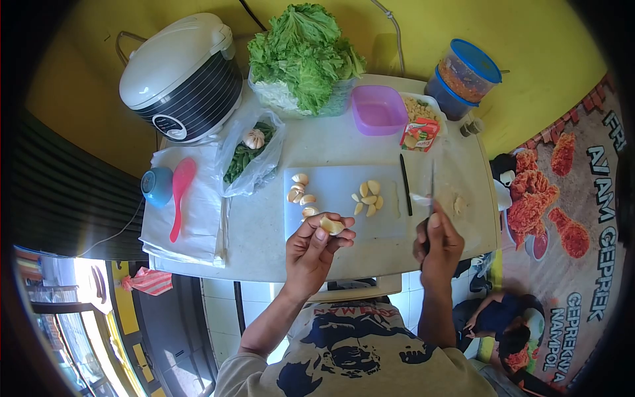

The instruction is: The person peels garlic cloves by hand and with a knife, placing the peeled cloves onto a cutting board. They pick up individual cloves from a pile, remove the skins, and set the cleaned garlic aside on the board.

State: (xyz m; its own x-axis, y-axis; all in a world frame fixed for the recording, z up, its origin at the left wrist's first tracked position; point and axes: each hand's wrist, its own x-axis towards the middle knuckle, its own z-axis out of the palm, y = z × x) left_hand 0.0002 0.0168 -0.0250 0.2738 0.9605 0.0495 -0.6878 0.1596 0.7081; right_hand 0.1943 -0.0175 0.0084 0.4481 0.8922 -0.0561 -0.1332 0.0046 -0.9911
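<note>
Looks forward and steeply down from the head, in one wide view. Starts nearest at the bottom edge, over the wearer's shirt [350, 360], then runs out past the left hand [312, 255] and right hand [440, 246], both just below mid-frame. Faces across the tabletop [258, 228] to the yellow wall [542, 73] along the top. Sits near enough to show both hands whole, yet far enough back to fit the tabletop from side to side. Bows straight edges in fisheye fashion and darkens to black at the corners. Catches floor tiles [221, 317] below and a printed banner [575, 198] at right.
</note>
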